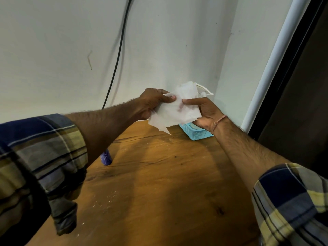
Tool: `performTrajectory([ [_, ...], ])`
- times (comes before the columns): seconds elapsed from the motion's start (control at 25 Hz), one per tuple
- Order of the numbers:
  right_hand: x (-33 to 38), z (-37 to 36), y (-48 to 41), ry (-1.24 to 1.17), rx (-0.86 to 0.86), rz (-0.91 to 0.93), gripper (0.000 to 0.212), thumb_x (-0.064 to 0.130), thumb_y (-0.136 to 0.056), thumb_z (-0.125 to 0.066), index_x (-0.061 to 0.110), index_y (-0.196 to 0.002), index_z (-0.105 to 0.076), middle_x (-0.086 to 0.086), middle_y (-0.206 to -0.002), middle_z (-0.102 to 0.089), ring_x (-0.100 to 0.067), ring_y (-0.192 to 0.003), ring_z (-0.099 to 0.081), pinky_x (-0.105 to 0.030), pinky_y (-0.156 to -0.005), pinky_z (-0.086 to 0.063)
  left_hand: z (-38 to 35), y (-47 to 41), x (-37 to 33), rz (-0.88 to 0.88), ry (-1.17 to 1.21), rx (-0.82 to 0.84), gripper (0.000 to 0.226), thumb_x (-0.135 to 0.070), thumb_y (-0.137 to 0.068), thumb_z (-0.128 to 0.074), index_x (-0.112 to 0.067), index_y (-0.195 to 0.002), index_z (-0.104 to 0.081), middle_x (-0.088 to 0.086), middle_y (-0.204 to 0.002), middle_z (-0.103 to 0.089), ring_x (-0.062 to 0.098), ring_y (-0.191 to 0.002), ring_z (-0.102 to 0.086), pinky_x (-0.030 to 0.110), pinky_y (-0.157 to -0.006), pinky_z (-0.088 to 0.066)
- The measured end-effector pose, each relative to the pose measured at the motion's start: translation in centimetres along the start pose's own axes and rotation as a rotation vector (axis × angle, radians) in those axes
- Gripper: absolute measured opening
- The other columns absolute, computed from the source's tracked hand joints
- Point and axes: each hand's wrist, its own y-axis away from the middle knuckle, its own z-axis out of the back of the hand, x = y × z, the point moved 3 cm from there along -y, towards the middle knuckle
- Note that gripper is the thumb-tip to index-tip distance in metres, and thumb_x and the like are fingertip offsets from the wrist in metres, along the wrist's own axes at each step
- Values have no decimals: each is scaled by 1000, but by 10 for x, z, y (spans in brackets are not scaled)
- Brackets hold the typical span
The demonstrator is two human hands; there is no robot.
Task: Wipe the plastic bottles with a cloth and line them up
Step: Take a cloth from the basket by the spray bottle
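Both my hands hold a thin white cloth (177,110) up in the air over the back of the wooden table (159,183). My left hand (152,102) pinches its left edge and my right hand (204,110) pinches its right edge. The cloth hangs spread between them with a faint pink stain near the middle. A small purple bottle (106,158) stands on the table below my left forearm, mostly hidden by the arm. Behind the cloth, something white (204,91) pokes up; I cannot tell what it is.
A light blue perforated plastic basket (195,133) sits at the back right of the table against the white wall. A black cable (117,57) hangs down the wall. A white pipe (273,59) and a dark door frame run along the right. White crumbs speckle the tabletop.
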Motion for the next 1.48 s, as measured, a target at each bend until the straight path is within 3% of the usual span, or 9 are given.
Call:
performTrajectory([
  [0.32, 7, 13, 2, -100, -84, 50, 41, 11, -93, -66, 13, -133, -56, -15, -126, -66, -33, -115, -65, -55, -95, -54, 5, 12, -4, -6, 15, -21, 10, -5, -84, -79, -9, -92, -75, 8, -88, -75, 20, -69, -74, 29, -58, -60],
  [0.4, 11, 17, 1, -69, -128, 44, 34, 9, -95, -62, 11, -128, -58, -17, -107, -66, -31, -89, -69, -45, -81, -60, 7, 16, -6, 2, 59, -15, 10, -4, -86, -75, -8, -95, -74, 8, -87, -75, 19, -66, -74, 28, -58, -60],
  [0.52, 14, 23, -2, 18, -213, -16, 21, 13, -96, -62, 10, -115, -56, -12, -88, -52, -18, -63, -51, -28, -51, -50, 11, 23, -8, 28, 121, 23, 8, -5, -90, -70, -10, -97, -71, 10, -89, -73, 25, -79, -70, 35, -70, -61],
  [0.76, 28, -4, -36, 790, -346, 17, 3, 1, -92, -58, 5, -93, -57, -20, -91, -63, -26, -70, -66, -35, -59, -56, 11, 37, -17, 18, 161, 60, 9, -12, -92, -68, -12, -100, -65, 6, -87, -68, 22, -76, -65, 31, -69, -58],
  [0.88, 32, -16, -73, 1387, -339, 146, 37, 11, -91, -58, 0, -127, -57, -20, -131, -59, -35, -117, -59, -39, -94, -49, 9, 37, -12, 31, 262, -47, 20, -9, -88, -72, -8, -107, -68, 10, -95, -72, 22, -74, -70, 29, -59, -58],
  [0.96, 27, -19, -95, 1632, -305, 197, 46, 17, -93, -60, 8, -136, -52, -14, -142, -53, -33, -127, -53, -32, -98, -43, 4, 37, -3, 54, 295, -127, 22, -10, -87, -74, -5, -108, -71, 9, -89, -73, 19, -66, -70, 27, -54, -55],
  [1.12, 14, -9, -123, 2056, -205, 245, 39, 9, -94, -55, 9, -132, -48, -24, -128, -54, -42, -115, -58, -36, -85, -45, -3, 33, 20, 69, 352, -280, 24, -15, -84, -77, -5, -105, -71, 10, -89, -72, 23, -75, -69, 36, -74, -60],
  [1.24, -3, 0, -135, 2332, -126, 267, 32, 3, -98, -47, 1, -129, -47, -27, -124, -54, -45, -114, -58, -42, -89, -47, -3, 27, 40, 111, 377, -346, 16, -18, -84, -78, -12, -92, -65, 11, -94, -70, 27, -85, -67, 42, -86, -60],
  [1.48, -13, 6, -154, 2472, -67, 367, 25, 7, -101, -43, 2, -125, -49, -25, -117, -57, -44, -107, -60, -45, -85, -49, -12, 23, 66, 136, 419, -347, 15, -14, -84, -77, -10, -96, -69, 10, -89, -71, 24, -76, -65, 38, -73, -59],
])
